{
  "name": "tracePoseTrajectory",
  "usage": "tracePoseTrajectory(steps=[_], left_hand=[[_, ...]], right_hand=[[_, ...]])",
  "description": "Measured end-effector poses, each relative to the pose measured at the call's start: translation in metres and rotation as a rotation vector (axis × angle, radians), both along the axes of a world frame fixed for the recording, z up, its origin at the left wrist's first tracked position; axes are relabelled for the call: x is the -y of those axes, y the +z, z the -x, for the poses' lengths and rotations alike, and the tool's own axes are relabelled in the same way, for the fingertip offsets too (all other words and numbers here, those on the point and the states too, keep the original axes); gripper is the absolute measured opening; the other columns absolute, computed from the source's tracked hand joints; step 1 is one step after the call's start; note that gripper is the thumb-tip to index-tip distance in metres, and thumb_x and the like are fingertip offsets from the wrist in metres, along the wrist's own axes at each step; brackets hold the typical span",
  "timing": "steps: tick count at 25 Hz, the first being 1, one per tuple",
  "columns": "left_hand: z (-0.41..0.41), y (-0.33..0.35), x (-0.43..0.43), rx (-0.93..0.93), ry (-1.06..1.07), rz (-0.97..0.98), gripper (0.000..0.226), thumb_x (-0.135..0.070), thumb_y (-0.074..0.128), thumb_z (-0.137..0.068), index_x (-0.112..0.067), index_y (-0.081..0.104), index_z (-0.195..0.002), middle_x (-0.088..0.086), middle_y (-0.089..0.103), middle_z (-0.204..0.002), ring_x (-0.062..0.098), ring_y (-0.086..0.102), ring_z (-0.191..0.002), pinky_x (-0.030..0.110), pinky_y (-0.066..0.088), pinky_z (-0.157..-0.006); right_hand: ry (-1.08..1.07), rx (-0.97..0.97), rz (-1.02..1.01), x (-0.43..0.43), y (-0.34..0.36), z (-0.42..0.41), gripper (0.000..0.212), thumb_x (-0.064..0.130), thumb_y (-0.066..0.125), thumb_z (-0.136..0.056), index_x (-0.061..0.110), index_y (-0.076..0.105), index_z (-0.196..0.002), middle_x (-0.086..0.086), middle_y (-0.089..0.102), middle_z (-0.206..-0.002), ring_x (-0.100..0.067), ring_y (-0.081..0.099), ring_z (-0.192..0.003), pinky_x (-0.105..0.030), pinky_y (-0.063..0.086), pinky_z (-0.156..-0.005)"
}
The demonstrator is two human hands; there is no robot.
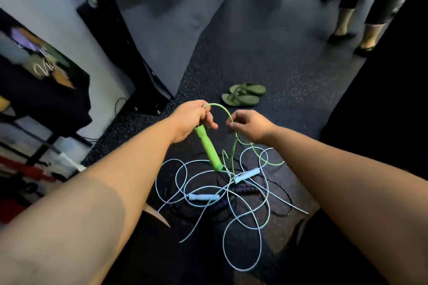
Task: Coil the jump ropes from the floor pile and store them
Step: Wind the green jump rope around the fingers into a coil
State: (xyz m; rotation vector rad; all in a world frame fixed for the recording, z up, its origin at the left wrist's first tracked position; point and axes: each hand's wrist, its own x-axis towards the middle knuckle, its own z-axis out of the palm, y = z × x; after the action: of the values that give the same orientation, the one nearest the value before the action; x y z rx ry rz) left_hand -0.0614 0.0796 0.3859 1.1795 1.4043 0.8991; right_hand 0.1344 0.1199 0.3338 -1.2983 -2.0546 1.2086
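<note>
My left hand (193, 118) grips the top of a green jump rope handle (208, 148), which hangs down over the floor pile. Its green cord (222, 110) arcs from that hand across to my right hand (249, 126), which pinches the cord between its fingertips. From there the cord drops into the pile. On the dark floor below lies a tangle of light blue rope (240, 217) with two light blue handles (203, 197) (247, 174). A black rope with dark purple handles (245, 190) lies beneath it.
A pair of green flip-flops (243, 95) lies on the floor beyond my hands. Another person's legs (356, 28) stand at the far right. A black rack post (120, 37) and a shelf with dark cloth (46, 90) are on the left.
</note>
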Motion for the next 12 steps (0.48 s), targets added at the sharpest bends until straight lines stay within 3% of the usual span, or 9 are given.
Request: tracePoseTrajectory(steps=[2,4,6,9,12], left_hand=[[0.002,-0.001,0.006,0.084,0.030,0.004,0.034,0.017,0.027,-0.079,-0.010,0.047,-0.076,0.002,0.057,-0.052,0.027,0.070,-0.062,0.027,0.054,-0.068],[0.004,-0.010,0.009,0.142,0.006,0.054,0.028,0.010,0.031,-0.084,-0.009,0.052,-0.081,0.004,0.058,-0.057,0.030,0.070,-0.067,0.033,0.050,-0.072],[-0.003,-0.013,0.008,0.211,-0.073,0.142,0.022,-0.008,0.036,-0.097,-0.009,0.057,-0.092,0.004,0.058,-0.062,0.027,0.069,-0.069,0.032,0.049,-0.068],[-0.016,-0.013,-0.006,0.280,-0.090,0.171,0.034,-0.035,0.036,-0.107,-0.013,0.057,-0.091,-0.001,0.045,-0.057,0.017,0.052,-0.051,0.031,0.041,-0.056],[-0.008,-0.018,-0.018,0.197,-0.085,0.100,0.033,-0.030,0.036,-0.109,-0.014,0.055,-0.088,-0.006,0.029,-0.051,0.010,0.028,-0.044,0.028,0.024,-0.050]], right_hand=[[-0.041,-0.039,-0.118,-0.007,0.018,-0.003,0.011,0.012,0.059,-0.096,0.017,0.069,-0.099,0.002,0.069,-0.078,-0.006,0.060,-0.068,-0.024,0.049,-0.073],[-0.102,-0.052,-0.255,-0.013,0.028,-0.005,0.014,0.015,0.059,-0.097,0.015,0.071,-0.105,0.007,0.065,-0.072,0.003,0.052,-0.058,-0.017,0.044,-0.063],[-0.064,-0.017,-0.342,-0.013,0.029,-0.002,0.016,0.016,0.061,-0.096,0.017,0.072,-0.107,0.005,0.067,-0.076,-0.006,0.058,-0.063,-0.023,0.047,-0.066],[0.075,0.044,-0.419,-0.018,0.022,0.008,0.016,0.017,0.060,-0.094,0.022,0.071,-0.105,0.009,0.069,-0.081,-0.009,0.062,-0.070,-0.027,0.051,-0.070],[0.113,0.151,-0.404,-0.037,0.027,0.004,0.015,0.023,0.062,-0.090,0.024,0.068,-0.104,0.014,0.058,-0.072,-0.006,0.054,-0.065,-0.030,0.049,-0.069]])
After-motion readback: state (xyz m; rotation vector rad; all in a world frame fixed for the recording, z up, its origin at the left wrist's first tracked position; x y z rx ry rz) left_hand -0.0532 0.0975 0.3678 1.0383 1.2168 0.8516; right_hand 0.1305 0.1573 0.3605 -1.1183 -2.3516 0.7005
